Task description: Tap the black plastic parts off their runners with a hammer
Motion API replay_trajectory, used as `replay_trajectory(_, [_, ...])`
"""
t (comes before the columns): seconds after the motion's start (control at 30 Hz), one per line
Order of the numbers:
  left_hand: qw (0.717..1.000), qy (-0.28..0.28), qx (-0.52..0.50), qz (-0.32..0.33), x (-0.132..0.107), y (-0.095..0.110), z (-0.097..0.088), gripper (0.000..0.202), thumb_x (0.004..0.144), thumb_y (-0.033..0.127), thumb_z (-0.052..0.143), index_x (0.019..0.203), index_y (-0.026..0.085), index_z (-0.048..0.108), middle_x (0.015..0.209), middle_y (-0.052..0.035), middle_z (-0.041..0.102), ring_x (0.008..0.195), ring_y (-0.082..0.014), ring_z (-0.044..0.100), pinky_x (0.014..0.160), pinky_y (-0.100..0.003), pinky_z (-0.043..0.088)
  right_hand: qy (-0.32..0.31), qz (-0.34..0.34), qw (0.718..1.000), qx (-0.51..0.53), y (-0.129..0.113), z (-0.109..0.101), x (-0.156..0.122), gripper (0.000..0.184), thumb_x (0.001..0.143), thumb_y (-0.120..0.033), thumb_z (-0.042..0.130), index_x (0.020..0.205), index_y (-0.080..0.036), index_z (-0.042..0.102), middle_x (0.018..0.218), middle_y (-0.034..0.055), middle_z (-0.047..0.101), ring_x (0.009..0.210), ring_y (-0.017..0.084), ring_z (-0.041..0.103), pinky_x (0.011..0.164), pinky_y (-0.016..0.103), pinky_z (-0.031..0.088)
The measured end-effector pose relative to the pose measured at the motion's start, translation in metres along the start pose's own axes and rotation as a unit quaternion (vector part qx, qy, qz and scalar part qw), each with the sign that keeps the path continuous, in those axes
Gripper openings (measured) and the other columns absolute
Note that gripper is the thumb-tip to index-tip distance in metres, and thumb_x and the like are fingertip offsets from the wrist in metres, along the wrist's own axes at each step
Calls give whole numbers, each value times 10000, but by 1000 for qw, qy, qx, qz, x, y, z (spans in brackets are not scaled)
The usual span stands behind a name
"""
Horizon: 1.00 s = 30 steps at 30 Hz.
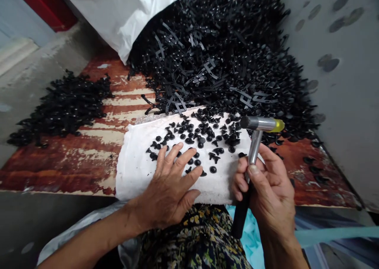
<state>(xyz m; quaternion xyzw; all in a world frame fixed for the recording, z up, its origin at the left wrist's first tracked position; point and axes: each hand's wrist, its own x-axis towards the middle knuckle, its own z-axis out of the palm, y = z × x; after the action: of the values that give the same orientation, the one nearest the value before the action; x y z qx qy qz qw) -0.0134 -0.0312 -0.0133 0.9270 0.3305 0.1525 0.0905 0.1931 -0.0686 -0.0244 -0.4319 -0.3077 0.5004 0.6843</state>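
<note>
Head view, left to right. Item: loose pile of black plastic clips (pixel 59 111) on the surface (pixel 56 170), a board of peeling red paint over bare wood. Item: white sack (pixel 118 16) at the far edge, beside a large heap of similar clips (pixel 213 59) banked against a grey wall (pixel 334 83). Item: white pad (pixel 133 178) at the near edge of the surface, carrying scattered black studs (pixel 192 142), some on their sides, some head up. Item: left hand (pixel 168 190), flat on the pad with fingers spread among the studs, its grip open and holding nothing. Item: patterned clothing (pixel 192 237) below the surface edge, with teal cloth (pixel 248 225) to its right. Item: hammer (pixel 260 123) above the right end of the pad, apparently not touching it, in the right hand (pixel 266 186), whose grip is closed round the steel shaft, with the thumb along it. Orientation: the shaft and black handle form the long axis, running nearly upright, handle down toward the lap; the head lies crosswise, black face to the left, yellow tip to the right. Risks: a swing onto the pad could catch the left fingers, since they lie among the studs; a knock could scatter studs off the pad; and the heap, which reaches the far edge of the pad, could slide onto it if disturbed.
</note>
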Motion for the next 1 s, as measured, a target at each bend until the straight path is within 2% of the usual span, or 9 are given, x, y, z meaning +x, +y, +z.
replay_trajectory(0.17, [999,37,-31,-23,5,-2,-6,230,877,77,477,1043,218,552,1373,-110,459,1356,-317,292,1065,-637,288,5,4,1000,-1,0,0,0,312,896,-231,600,1189,-336,567,792,-30,587,476,73,483,365,180,454])
replay_trajectory(0.3, [999,39,14,-30,9,-3,-1,237,823,21,510,948,215,563,1398,-93,441,1364,-339,277,1066,-676,253,4,10,1000,5,0,0,0,318,886,-241,617,1185,-337,569,792,-33,588,477,73,482,367,180,449])
replay_trajectory(0.43, [999,39,12,-36,8,-3,2,268,784,-16,508,911,216,554,1418,-77,434,1385,-312,264,1101,-634,244,10,12,1000,2,0,0,-1,332,880,-244,621,1195,-335,563,798,-27,593,482,82,486,368,189,439])
replay_trajectory(0.53, [997,48,-7,-60,5,-2,-5,256,805,-11,482,897,219,547,1417,-72,445,1392,-289,257,1117,-606,247,19,18,1000,-6,0,1,-1,330,880,-241,620,1192,-336,563,791,-25,586,486,91,484,372,201,440])
replay_trajectory(0.7, [992,42,-28,-113,-3,-1,-19,189,859,42,472,900,207,554,1418,-93,442,1387,-304,254,1106,-597,269,24,25,999,-14,-4,2,-2,313,868,-256,634,1162,-343,574,778,-26,576,480,98,472,364,212,435])
replay_trajectory(0.83, [991,31,-6,-133,-7,-2,-16,147,876,78,479,905,204,550,1435,-109,423,1392,-315,248,1100,-610,264,35,35,999,-18,-5,3,-2,324,860,-254,637,1166,-335,570,780,-24,570,478,96,470,363,212,434])
replay_trajectory(1.0, [988,81,17,-128,-6,-2,-9,206,862,75,514,1001,228,520,1446,-119,401,1403,-314,238,1092,-623,259,42,40,998,-23,-7,3,-2,324,861,-252,635,1167,-340,576,789,-21,569,477,92,474,368,211,432])
